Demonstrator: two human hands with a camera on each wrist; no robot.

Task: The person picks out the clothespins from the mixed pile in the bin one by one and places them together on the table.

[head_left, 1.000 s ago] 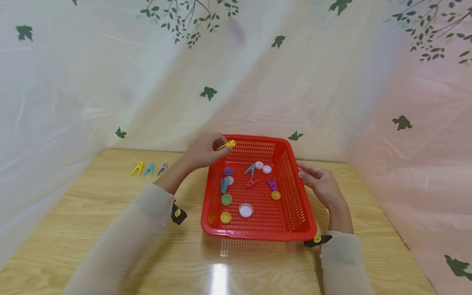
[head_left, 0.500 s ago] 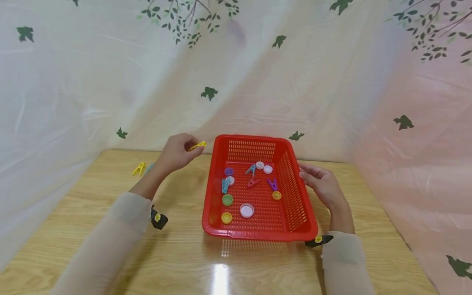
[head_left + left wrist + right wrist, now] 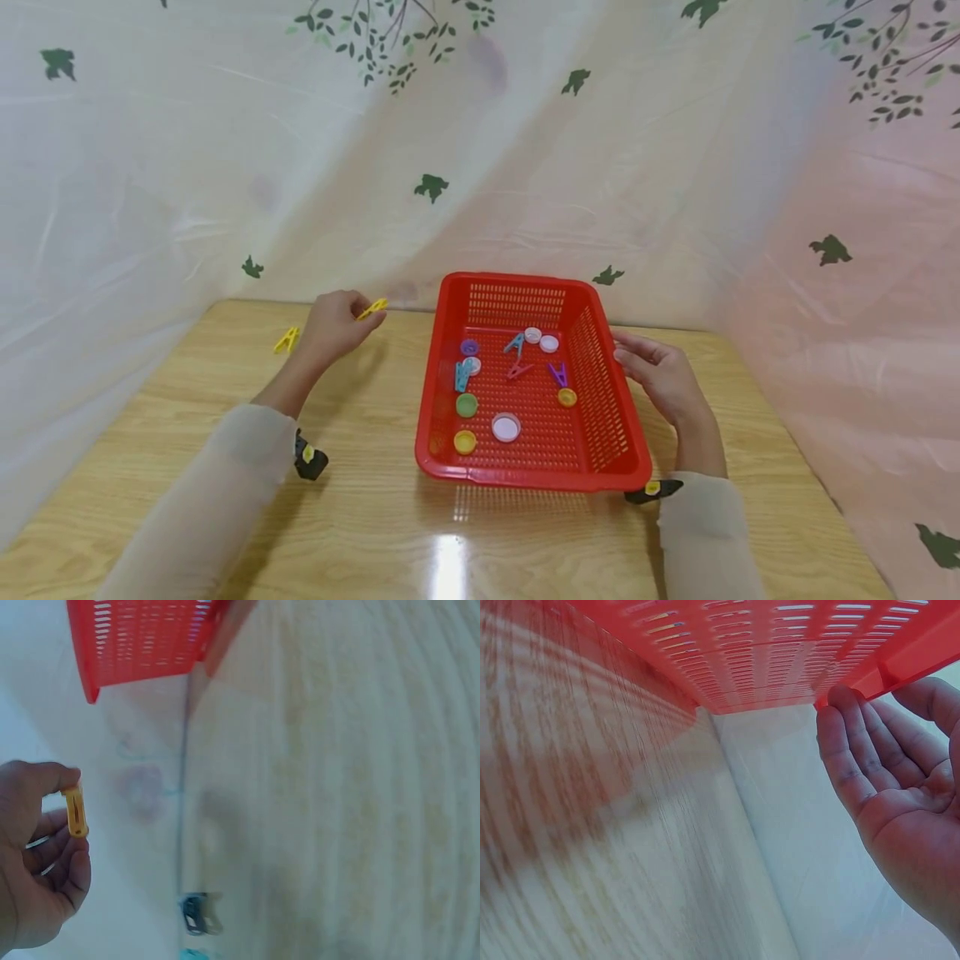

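In the head view my left hand [image 3: 335, 327] pinches a yellow clothespin [image 3: 372, 309] between thumb and fingertips, above the table left of the red plastic basket [image 3: 532, 478]. The left wrist view shows that clothespin [image 3: 76, 812] upright at the fingertips. Beneath it lie a dark grey clothespin [image 3: 195, 913] and part of a teal one [image 3: 193, 954], both hidden by the hand and arm in the head view. Another yellow clothespin [image 3: 287, 340] lies farther left. At the basket's right side, my right hand [image 3: 663, 379] holds the rim, its fingertips touching the rim's underside [image 3: 844, 699].
Inside the basket are several bottle caps, including a green cap [image 3: 467, 406] and a white cap [image 3: 506, 428]. Also there are teal clothespins [image 3: 462, 377], a red clothespin [image 3: 519, 369] and a purple one [image 3: 558, 375]. A leaf-printed sheet [image 3: 510, 192] hangs behind the wooden table [image 3: 360, 500].
My left hand has moved left from over the basket's far left corner, carrying the yellow clothespin, and then lower toward the table. The right hand stays at the basket's right rim.
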